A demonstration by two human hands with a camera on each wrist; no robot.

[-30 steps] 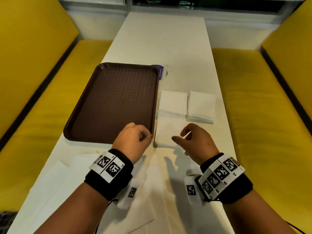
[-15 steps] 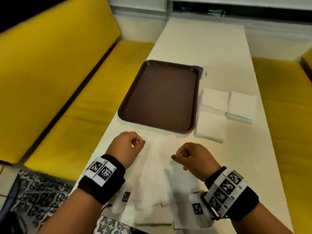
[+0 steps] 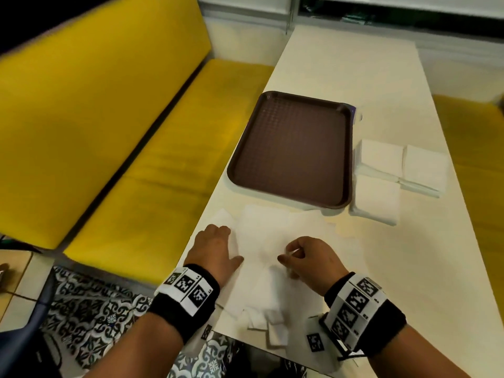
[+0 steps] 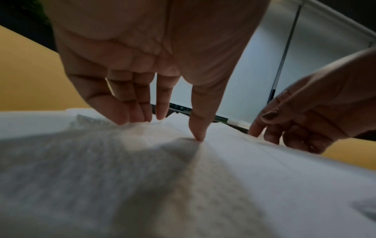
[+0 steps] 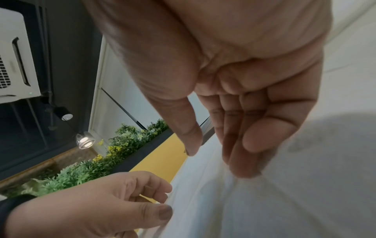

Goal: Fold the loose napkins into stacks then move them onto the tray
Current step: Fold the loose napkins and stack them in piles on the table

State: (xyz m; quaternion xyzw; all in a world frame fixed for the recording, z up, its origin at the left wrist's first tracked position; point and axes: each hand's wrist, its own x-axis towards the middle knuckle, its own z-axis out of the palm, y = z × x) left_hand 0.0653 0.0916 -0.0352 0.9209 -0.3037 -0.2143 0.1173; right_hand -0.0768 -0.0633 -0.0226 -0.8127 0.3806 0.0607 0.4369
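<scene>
A brown tray (image 3: 294, 148) lies bare on the white table (image 3: 354, 64). Three folded napkin stacks sit just right of it: two side by side (image 3: 381, 159) (image 3: 425, 167) and one nearer me (image 3: 376, 200). Loose white napkins (image 3: 267, 233) are spread at the table's near edge. My left hand (image 3: 231, 242) rests on their left side, fingers fairly straight, thumb tip (image 4: 197, 136) pressing the paper (image 4: 244, 161). My right hand (image 3: 289, 255) hovers at their middle, fingers loosely curled, fingertips (image 5: 244, 170) touching the napkin (image 5: 284, 201), thumb apart, nothing pinched.
Yellow bench seats (image 3: 122, 159) flank the table on both sides. The table's near edge (image 3: 245, 342) is close under my wrists, with napkin corners hanging over it. A small purple object (image 3: 354, 110) peeks out behind the tray's far right corner.
Both hands drew back from the nearest folded stack to the loose napkins at the near edge. The left hand uncurled and settled onto them. My view swung left.
</scene>
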